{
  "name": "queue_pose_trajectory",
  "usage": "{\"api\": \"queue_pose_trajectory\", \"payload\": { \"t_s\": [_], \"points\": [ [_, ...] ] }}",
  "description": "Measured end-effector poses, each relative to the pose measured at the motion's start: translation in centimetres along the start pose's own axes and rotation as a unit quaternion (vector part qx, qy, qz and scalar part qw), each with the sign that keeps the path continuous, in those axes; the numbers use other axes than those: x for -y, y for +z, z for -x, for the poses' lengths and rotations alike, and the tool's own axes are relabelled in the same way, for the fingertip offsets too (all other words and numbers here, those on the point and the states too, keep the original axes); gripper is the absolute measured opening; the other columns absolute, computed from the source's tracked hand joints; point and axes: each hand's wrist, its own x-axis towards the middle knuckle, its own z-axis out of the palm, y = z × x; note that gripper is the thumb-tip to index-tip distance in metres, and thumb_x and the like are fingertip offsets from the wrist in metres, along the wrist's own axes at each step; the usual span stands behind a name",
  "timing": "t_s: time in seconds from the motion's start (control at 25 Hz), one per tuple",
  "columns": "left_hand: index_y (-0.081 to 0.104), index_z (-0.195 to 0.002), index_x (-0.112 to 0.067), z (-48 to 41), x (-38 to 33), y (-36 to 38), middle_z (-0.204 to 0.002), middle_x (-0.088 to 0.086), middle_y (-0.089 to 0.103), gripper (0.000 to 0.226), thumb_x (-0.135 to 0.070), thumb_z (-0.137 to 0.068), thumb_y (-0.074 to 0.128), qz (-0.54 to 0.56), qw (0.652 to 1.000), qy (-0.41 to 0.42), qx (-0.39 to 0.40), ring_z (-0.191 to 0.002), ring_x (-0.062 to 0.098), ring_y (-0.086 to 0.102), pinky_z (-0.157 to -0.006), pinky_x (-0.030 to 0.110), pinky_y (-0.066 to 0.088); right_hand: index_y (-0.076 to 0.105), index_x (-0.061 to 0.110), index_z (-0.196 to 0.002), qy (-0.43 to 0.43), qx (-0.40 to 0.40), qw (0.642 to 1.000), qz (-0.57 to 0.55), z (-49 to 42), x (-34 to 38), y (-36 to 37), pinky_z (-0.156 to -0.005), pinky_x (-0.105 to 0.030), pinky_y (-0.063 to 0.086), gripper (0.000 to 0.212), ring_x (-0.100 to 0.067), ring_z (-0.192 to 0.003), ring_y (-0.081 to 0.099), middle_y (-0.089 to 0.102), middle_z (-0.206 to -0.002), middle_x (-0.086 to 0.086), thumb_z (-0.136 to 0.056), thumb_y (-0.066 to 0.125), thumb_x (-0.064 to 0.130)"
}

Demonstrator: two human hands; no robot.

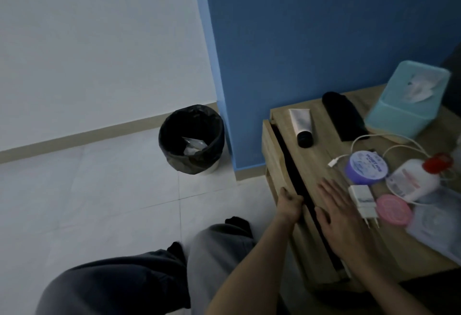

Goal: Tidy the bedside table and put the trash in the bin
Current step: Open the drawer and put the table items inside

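Observation:
The wooden bedside table (321, 155) stands at the right against a blue wall. Its top drawer (274, 155) is pulled out a little, showing a dark gap. My left hand (289, 205) is shut on the drawer's front edge. My right hand (341, 214) lies flat and open on the tabletop beside a white charger plug (363, 201). On the top lie a tube (301, 125), a purple jar (366, 166), a pink lid (394, 209), a white bottle with a red cap (414, 180), a white cable (374, 140), a black object (344, 117) and a teal tissue box (409, 97). The bin (192, 140), lined with a black bag, holds some crumpled trash.
The bin stands on the pale tiled floor left of the table, by the wall corner. My knees in grey trousers (149, 277) are at the bottom. A clear plastic packet (439, 224) lies at the table's right edge.

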Motion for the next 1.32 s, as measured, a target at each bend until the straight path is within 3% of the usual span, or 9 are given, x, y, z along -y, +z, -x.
{"api": "queue_pose_trajectory", "payload": {
  "t_s": [0.12, 0.24, 0.36, 0.56, 0.8, 0.92, 1.04, 1.2, 1.32],
  "points": [
    [0.040, -0.117, -0.013, 2.4, -0.8, -2.9, -0.120, 0.016, 0.053, 0.028, -0.010, -0.090, 0.050, 0.003, 1.000, 0.013, 0.008, -0.113, 0.036, 0.054, -0.095, 0.047, 0.049, 0.045, 0.008, -0.135, 0.005, 0.012, 1.000, -0.003, 0.0, 0.2, -0.1, -0.105, -0.054, 0.036, 0.060, -0.027, -0.136, 0.036, 0.043, -0.145, -0.012, -0.086, 0.028, 0.037],
    [0.039, -0.134, -0.014, 3.2, -0.6, -6.1, -0.131, 0.012, 0.051, 0.045, -0.012, -0.091, 0.051, -0.003, 1.000, -0.002, 0.011, -0.114, 0.030, 0.054, -0.098, 0.045, 0.048, 0.040, 0.011, -0.138, 0.010, 0.024, 1.000, -0.005, 0.0, 0.2, -0.2, -0.109, -0.051, 0.033, 0.056, -0.024, -0.139, 0.031, 0.038, -0.148, -0.008, -0.088, 0.033, 0.036],
    [0.038, -0.137, -0.013, 4.3, -0.6, -8.7, -0.134, 0.014, 0.050, 0.048, -0.010, -0.091, 0.051, -0.017, 1.000, 0.005, -0.016, -0.110, 0.027, 0.055, -0.090, 0.036, 0.050, 0.041, 0.010, -0.137, 0.008, 0.031, 0.999, 0.003, 0.0, 0.0, -0.1, -0.110, -0.049, 0.031, 0.050, -0.025, -0.138, 0.031, 0.039, -0.147, -0.011, -0.089, 0.051, 0.020],
    [0.036, -0.139, -0.011, 5.4, 0.3, -12.7, -0.135, 0.016, 0.050, 0.049, -0.010, -0.092, 0.050, -0.058, 0.997, 0.012, -0.057, -0.118, 0.033, 0.054, -0.100, 0.041, 0.047, 0.047, 0.004, -0.132, 0.002, 0.016, 1.000, 0.013, 0.2, 0.3, -0.1, -0.107, -0.050, 0.034, 0.051, -0.031, -0.134, 0.038, 0.046, -0.142, -0.016, -0.084, 0.061, 0.008],
    [0.032, -0.143, -0.009, 5.4, 1.0, -14.8, -0.140, 0.017, 0.047, 0.058, -0.011, -0.090, 0.056, -0.067, 0.994, 0.007, -0.089, -0.121, 0.032, 0.052, -0.102, 0.042, 0.046, 0.052, 0.004, -0.129, 0.010, 0.009, 1.000, 0.002, 0.5, 0.9, -0.5, -0.101, -0.051, 0.043, 0.047, -0.030, -0.130, 0.044, 0.051, -0.138, -0.014, -0.088, 0.043, 0.026],
    [0.028, -0.144, -0.017, 6.5, 0.6, -13.3, -0.149, 0.009, 0.036, 0.063, -0.018, -0.089, 0.060, -0.102, 0.967, 0.087, -0.216, -0.133, 0.028, 0.040, -0.107, 0.044, 0.038, 0.059, 0.003, -0.121, 0.000, -0.016, 0.999, -0.050, 1.3, 1.5, -1.4, -0.096, -0.044, 0.047, 0.050, -0.029, -0.119, 0.056, 0.061, -0.126, -0.014, -0.086, 0.035, 0.031],
    [0.033, -0.141, -0.022, 8.7, -1.1, -9.7, -0.153, 0.000, 0.026, 0.060, -0.011, -0.088, 0.057, -0.179, 0.905, 0.265, -0.281, -0.141, 0.018, 0.027, -0.114, 0.041, 0.030, 0.062, 0.003, -0.113, 0.075, -0.092, 0.983, -0.143, 3.5, 2.6, -3.7, -0.093, -0.034, 0.042, 0.036, -0.023, -0.114, 0.057, 0.064, -0.119, -0.015, -0.088, 0.042, 0.020],
    [0.047, -0.129, -0.027, 11.4, -3.7, -1.7, -0.143, -0.008, 0.035, 0.044, -0.012, -0.088, 0.054, -0.299, 0.853, 0.405, -0.135, -0.129, 0.001, 0.033, -0.106, 0.017, 0.027, 0.060, -0.002, -0.108, 0.154, -0.202, 0.965, -0.064, 6.0, -1.1, -6.5, -0.092, -0.039, 0.040, 0.027, -0.034, -0.109, 0.055, 0.062, -0.112, -0.023, -0.084, 0.055, 0.008],
    [0.044, -0.130, -0.019, 11.6, -3.8, 4.1, -0.140, 0.003, 0.039, 0.049, -0.017, -0.083, 0.057, -0.377, 0.835, 0.401, 0.012, -0.125, 0.021, 0.045, -0.103, 0.031, 0.041, 0.057, 0.001, -0.106, 0.224, -0.131, 0.965, 0.024, 6.3, -4.9, -7.3, -0.090, -0.047, 0.045, 0.036, -0.037, -0.107, 0.053, 0.060, -0.111, -0.024, -0.077, 0.070, 0.018]
  ]
}}
